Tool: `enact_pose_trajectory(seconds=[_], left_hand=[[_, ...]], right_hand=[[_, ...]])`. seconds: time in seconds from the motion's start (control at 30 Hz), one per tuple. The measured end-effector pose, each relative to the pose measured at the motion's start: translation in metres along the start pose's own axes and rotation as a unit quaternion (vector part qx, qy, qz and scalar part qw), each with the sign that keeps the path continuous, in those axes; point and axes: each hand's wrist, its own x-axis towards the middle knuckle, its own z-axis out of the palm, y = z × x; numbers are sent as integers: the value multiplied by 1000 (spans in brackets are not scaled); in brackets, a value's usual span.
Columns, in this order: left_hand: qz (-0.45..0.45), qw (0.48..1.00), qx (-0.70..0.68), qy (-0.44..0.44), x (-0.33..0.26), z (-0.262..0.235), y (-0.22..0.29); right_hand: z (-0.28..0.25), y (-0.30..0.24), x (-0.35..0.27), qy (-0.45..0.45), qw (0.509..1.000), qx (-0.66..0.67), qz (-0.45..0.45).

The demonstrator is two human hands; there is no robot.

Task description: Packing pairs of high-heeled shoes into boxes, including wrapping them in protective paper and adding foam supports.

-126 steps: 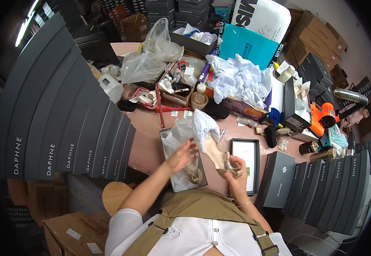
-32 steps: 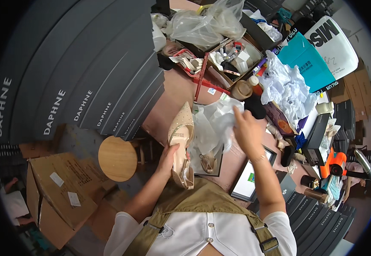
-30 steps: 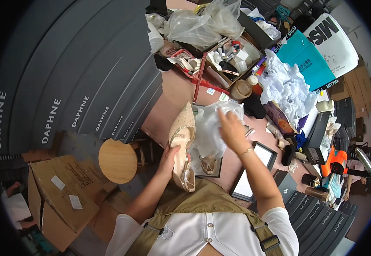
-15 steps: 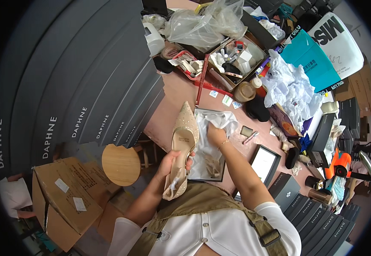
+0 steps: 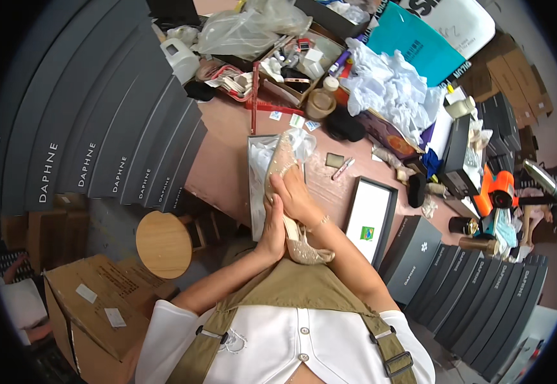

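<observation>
1. Now both hands closed on the beige glittery shoe (image 5: 289, 211): left hand (image 5: 272, 225) wrapped round its middle, right hand (image 5: 294, 195) pressed flat over the top, fingers curled.
2. Held over the open shoe box (image 5: 257, 192), toe toward the tissue paper (image 5: 301, 142) at the box's far end.
3. Could snag or crumple that tissue, or slip heel-first off the box's near edge.
4. Right of the box: small mirror tile (image 5: 335, 160), pen (image 5: 342, 168), white-lined box lid (image 5: 369, 219); left of it, stacked grey boxes (image 5: 112, 141) crowding close.

I see a reddish-brown table (image 5: 227, 163) with an open grey shoe box (image 5: 257, 185) lying on it. Just right of that box lie a small square mirror (image 5: 335, 160) and a white-lined box lid (image 5: 369, 219). Beyond the box sit crumpled white tissue paper (image 5: 387, 86), a clear plastic bag (image 5: 246, 29) and a red tray (image 5: 272, 77) of small items.
</observation>
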Motion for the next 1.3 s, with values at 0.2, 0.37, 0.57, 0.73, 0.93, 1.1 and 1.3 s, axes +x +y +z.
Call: enact_pose_trajectory(seconds=[0.2,0.37,0.57,0.73,0.93,1.1,1.3], left_hand=[[-43,995,85,-23,13,-13,14],[-27,995,78,-60,7,5,31],[-76,991,88,-62,4,-4,16],[27,978,203,-47,-6,-16,-4],[-182,983,4,-32,-3,-8,8],[-179,977,23,-112,-11,-7,-16],[-119,977,131,-118,-22,0,3]], right_hand=[[28,4,25,24,994,84,68],[18,-7,30,-28,979,121,160],[32,18,6,-68,988,90,110],[-11,-21,-43,3,970,229,79],[-64,-27,-76,39,919,331,213],[-27,1,-39,138,960,77,229],[-3,-2,-14,44,934,127,332]])
